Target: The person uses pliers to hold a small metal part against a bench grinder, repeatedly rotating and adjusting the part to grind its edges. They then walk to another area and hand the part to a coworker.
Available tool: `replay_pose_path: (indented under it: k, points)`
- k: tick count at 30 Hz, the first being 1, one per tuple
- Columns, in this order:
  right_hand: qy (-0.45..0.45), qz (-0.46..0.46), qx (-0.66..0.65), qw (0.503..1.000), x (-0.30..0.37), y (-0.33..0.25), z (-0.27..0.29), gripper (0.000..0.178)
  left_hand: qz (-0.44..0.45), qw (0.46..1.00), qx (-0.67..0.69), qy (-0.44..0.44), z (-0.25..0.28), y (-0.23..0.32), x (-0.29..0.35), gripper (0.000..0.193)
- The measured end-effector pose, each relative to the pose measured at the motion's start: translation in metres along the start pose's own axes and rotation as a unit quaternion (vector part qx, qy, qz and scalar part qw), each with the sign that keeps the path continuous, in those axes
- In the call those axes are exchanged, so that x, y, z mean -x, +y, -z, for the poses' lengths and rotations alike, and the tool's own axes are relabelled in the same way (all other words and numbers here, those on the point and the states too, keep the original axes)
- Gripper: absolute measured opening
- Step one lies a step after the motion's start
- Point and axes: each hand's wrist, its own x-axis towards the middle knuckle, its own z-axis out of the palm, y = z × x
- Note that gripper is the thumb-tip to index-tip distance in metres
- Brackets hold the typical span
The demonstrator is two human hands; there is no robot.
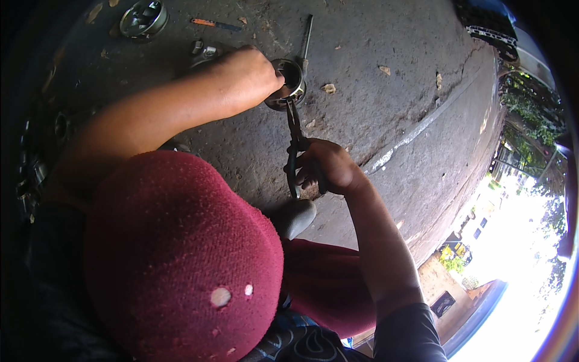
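Note:
My left hand reaches across from the left, its fingers bent over the near-left rim of a round, hollow metal part that looks like an engine piston. The part rests on the ground with its dark opening facing up. In my right hand is a pair of long-nosed pliers with dark handles. Their jaws point away from me and meet the near edge of the round part. What the jaws grip there is too small to make out.
A second cup-shaped metal part lies at the far left, near an orange-and-grey blade. Small metal pieces sit behind my left wrist. A thin metal rod tool lies beyond the round part. My red-clad knee fills the lower left.

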Motion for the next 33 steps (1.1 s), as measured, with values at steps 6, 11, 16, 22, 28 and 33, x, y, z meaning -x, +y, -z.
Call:
replay_pose_path:
  k: [6, 11, 16, 22, 28, 33]
  points:
    - [-0.007, -0.011, 0.036, 0.999, -0.003, -0.002, 0.010, 0.050, -0.004, 1.000, -0.007, -0.018, 0.005, 0.002, 0.000, 0.017]
    - [-0.015, 0.000, 0.039, 0.999, -0.004, -0.001, 0.013, 0.048, 0.001, 1.000, -0.010, -0.021, 0.006, 0.003, -0.001, 0.018]
    - [-0.023, -0.015, 0.056, 0.998, -0.009, 0.000, 0.017, 0.048, 0.014, 1.000, 0.005, -0.007, 0.002, 0.004, 0.000, 0.017]
    - [-0.095, -0.046, -0.236, 0.966, -0.002, 0.012, 0.017, 0.059, 0.006, 1.000, 0.027, 0.011, -0.002, -0.002, -0.002, 0.015]
    - [-0.095, -0.066, -0.376, 0.919, 0.008, 0.025, 0.004, 0.072, 0.014, 0.999, 0.039, 0.010, -0.002, 0.000, -0.002, 0.015]
    - [-0.050, -0.111, -0.368, 0.922, 0.013, 0.015, -0.005, 0.056, 0.013, 1.000, 0.015, -0.014, -0.002, 0.003, -0.002, 0.020]
